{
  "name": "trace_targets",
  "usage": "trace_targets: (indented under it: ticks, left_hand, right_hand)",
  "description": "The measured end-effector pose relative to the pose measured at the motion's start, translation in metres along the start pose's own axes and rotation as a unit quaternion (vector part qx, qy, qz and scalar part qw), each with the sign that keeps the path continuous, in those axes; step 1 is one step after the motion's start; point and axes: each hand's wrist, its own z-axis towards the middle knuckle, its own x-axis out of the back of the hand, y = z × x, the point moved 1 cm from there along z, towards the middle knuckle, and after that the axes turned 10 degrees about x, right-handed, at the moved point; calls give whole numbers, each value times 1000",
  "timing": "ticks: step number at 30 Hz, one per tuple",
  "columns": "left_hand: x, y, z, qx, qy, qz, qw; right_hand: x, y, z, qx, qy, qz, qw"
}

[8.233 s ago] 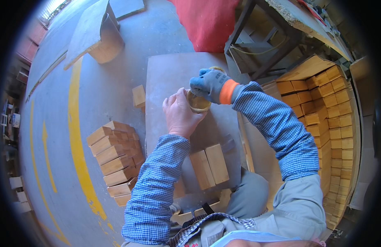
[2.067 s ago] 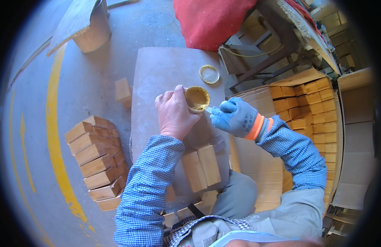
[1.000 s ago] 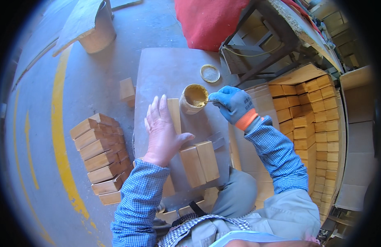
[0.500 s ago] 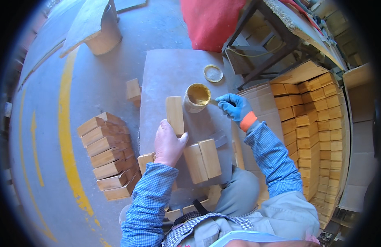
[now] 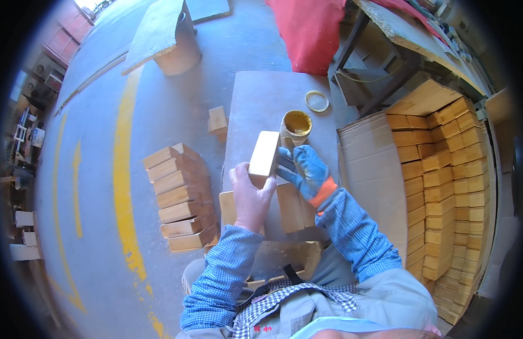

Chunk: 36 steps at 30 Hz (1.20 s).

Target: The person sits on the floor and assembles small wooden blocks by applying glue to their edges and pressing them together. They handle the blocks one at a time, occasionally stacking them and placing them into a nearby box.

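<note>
My bare left hand (image 5: 253, 195) is closed round the lower end of a pale wooden block (image 5: 264, 152), held up over the board and tilted so its broad face catches the light. My right hand (image 5: 310, 172), in a blue glove with an orange cuff, is at the block's right side. Its fingers are bent around a thin thing, mostly hidden, too small to make out. Just beyond stands an open can (image 5: 296, 125) with yellowish paste inside and on its rim. Two more wooden blocks (image 5: 293, 209) lie side by side under my right wrist; another block (image 5: 228, 208) is left of my left hand.
The grey board (image 5: 250, 96) before me carries the can's round lid (image 5: 317, 101). Stacked blocks (image 5: 179, 198) stand on the floor at left, with a smaller pile (image 5: 217, 121) beyond. At right, a cardboard box (image 5: 366, 152) holds rows of blocks; a rough table (image 5: 419, 48) stands behind.
My left hand has lifted and tilted the block. My right hand has come from beside the can to the block's right side. The view has shifted, moving the scene rightward.
</note>
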Motion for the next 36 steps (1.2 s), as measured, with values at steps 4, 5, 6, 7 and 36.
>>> trace_targets:
  ticks: [4,5,6,7,36]
  left_hand:
    - [19,-1,-49,48,-35,-196,979]
    - [24,-2,-61,45,-27,-211,976]
    - [29,-4,-71,55,-25,-236,970]
    - [33,-7,-81,67,-25,-267,961]
    - [100,-60,-125,7,51,-154,987]
  right_hand:
    - [-16,-3,-47,-11,-19,38,999]
    - [-19,-1,-59,-15,-18,27,999]
    - [-23,3,-70,-12,-36,23,999]
    - [-25,7,-81,-14,-42,16,999]
    - [-114,8,-112,353,-370,-608,608]
